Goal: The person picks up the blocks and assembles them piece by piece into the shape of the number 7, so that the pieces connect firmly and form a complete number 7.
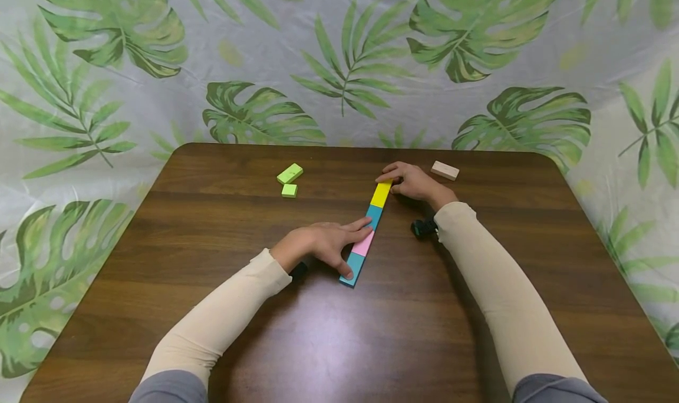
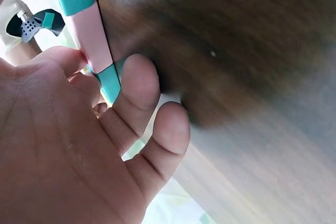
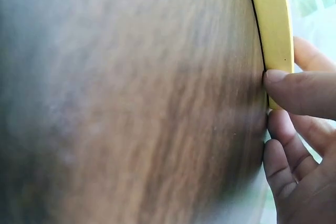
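Observation:
A straight row of flat blocks slants across the table. It runs from a teal block (image 1: 352, 265) at the near end through a pink block (image 1: 363, 245) and another teal block (image 1: 375, 213) to a yellow block (image 1: 381, 195) at the far end. My left hand (image 1: 330, 244) rests along the row's left side, thumb on the near teal block and extended fingers touching the far teal and pink ones. With thumb and fingers, my right hand (image 1: 416, 183) pinches the far end of the yellow block; in the right wrist view the thumb presses its side.
Two lime-green blocks, a longer one (image 1: 290, 173) and a short one (image 1: 289, 191), lie at the back left. Beyond my right hand is a plain wooden block (image 1: 445, 170). A leaf-patterned curtain (image 1: 350, 67) hangs behind the brown table (image 1: 223, 214).

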A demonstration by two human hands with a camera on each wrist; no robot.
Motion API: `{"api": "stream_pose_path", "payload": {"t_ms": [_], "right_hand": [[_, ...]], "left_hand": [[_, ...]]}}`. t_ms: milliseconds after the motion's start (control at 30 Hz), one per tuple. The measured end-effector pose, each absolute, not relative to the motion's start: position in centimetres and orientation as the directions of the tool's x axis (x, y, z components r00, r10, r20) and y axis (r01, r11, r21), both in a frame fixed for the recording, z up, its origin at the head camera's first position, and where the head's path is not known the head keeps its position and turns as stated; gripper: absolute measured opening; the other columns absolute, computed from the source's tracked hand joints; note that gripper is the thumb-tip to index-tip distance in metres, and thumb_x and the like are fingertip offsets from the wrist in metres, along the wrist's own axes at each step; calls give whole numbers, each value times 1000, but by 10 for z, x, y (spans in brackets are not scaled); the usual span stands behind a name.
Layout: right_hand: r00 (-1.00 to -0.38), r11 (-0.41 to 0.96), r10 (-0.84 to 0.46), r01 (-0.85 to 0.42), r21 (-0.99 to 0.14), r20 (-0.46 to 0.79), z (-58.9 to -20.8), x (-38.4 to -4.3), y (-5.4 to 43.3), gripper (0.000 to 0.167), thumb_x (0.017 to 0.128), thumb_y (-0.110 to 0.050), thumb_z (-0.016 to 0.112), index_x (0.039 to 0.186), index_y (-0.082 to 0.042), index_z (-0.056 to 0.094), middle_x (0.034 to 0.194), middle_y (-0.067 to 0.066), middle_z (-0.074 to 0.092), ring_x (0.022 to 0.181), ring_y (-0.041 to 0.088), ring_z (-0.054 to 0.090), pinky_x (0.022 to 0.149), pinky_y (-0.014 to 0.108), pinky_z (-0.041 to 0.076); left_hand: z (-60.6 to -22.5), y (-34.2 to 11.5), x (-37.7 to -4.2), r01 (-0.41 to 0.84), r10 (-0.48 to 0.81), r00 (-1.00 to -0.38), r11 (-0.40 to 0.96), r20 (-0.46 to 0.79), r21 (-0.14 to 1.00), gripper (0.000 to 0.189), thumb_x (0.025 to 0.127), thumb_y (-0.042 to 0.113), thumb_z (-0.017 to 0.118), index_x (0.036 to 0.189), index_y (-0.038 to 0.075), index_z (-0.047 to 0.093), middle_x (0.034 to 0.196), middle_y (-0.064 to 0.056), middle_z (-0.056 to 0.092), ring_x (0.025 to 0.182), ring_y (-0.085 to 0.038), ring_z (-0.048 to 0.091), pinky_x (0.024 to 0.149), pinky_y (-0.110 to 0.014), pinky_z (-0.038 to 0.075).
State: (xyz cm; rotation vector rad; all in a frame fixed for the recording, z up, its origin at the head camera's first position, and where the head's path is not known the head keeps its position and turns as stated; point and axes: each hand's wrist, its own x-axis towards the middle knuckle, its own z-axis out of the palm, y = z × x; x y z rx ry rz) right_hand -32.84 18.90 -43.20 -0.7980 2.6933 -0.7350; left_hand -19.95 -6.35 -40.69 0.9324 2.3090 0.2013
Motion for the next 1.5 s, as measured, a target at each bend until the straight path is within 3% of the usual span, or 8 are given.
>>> {"api": "stream_pose_path", "payload": {"t_ms": [633, 1500], "right_hand": [[-807, 710, -581, -438, -551, -107, -433, -330, 190, 44, 91, -3, 65, 135, -8, 62, 149, 22, 43, 128, 43, 50, 106, 56, 43], [-795, 700, -595, -437, -565, -123, -433, -330, 192, 46, 92, -4, 66, 137, -7, 60, 152, 22, 41, 132, 43, 47, 109, 56, 41]], "left_hand": [[-406, -64, -199, 600, 681, -552, 725, -481, 339, 103, 84, 50, 74, 161, 33, 6, 168, 14, -12, 151, -23, 31, 112, -44, 39], [-407, -64, -199, 601, 684, -552, 723, -476, 341, 102, 85, 52, 72, 161, 33, 7, 168, 14, -10, 152, -24, 29, 115, -45, 35]]}}
